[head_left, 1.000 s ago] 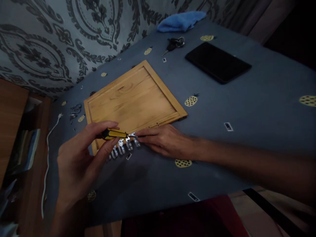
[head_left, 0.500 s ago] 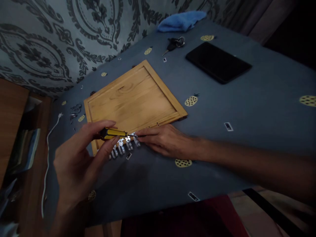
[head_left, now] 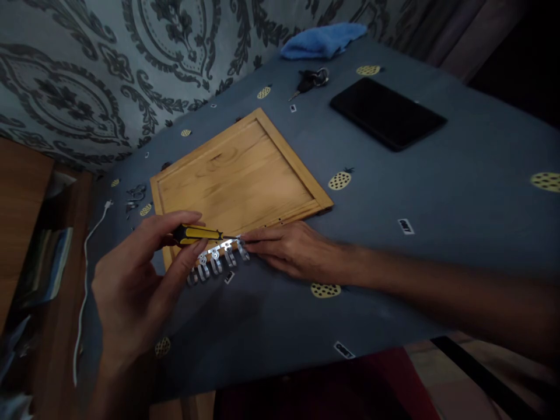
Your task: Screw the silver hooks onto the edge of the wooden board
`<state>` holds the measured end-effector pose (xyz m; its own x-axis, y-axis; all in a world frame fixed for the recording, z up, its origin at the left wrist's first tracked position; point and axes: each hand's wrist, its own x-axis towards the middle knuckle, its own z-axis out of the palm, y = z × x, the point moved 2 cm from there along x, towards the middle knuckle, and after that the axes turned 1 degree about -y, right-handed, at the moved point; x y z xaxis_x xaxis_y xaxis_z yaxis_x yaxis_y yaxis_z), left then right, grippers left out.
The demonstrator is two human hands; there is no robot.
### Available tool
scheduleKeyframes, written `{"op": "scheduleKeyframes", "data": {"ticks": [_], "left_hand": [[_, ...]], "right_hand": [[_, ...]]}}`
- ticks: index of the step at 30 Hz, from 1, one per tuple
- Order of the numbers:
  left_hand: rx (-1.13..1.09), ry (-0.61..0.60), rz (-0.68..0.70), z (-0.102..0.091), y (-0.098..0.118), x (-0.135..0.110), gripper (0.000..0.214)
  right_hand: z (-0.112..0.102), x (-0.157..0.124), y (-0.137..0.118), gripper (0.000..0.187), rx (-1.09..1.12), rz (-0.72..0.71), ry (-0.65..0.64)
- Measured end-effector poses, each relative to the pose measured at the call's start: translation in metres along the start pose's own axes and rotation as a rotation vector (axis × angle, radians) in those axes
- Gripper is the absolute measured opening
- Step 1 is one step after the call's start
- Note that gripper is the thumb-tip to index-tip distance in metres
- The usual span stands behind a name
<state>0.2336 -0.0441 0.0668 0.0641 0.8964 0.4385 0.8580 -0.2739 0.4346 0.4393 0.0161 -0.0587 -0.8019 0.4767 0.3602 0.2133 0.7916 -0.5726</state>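
Being pinched by the left hand [head_left: 133, 274]: a yellow screwdriver [head_left: 199, 233].
Shiny hooks [head_left: 216, 258] are seen beside fingers of the right hand [head_left: 300, 251]; its grip cannot be told.

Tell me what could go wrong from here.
The tip of the screwdriver sits right by the fingertips of the right grip, so a slip might jab them. It could also scratch the wooden board. The hooks jut past its edge and might shift if knocked; I can't tell whether they're fastened.
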Motion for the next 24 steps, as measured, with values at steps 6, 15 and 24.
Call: {"op": "scheduleKeyframes", "data": {"ticks": [6, 15, 24], "left_hand": [[-0.104, -0.057, 0.042, 0.0038, -0.0008, -0.0005, 0.035], [-0.084, -0.104, 0.064, 0.0027, -0.0015, -0.0003, 0.034], [0.076, -0.081, 0.150, 0.0038, 0.0045, 0.0015, 0.023]], "right_hand": [[0.0015, 0.0002, 0.0009, 0.033, 0.011, -0.001, -0.003], [0.0000, 0.0000, 0.0001, 0.036, 0.041, 0.001, -0.007], [-0.0008, 0.0010, -0.0001, 0.034, 0.030, 0.003, -0.001]]}}
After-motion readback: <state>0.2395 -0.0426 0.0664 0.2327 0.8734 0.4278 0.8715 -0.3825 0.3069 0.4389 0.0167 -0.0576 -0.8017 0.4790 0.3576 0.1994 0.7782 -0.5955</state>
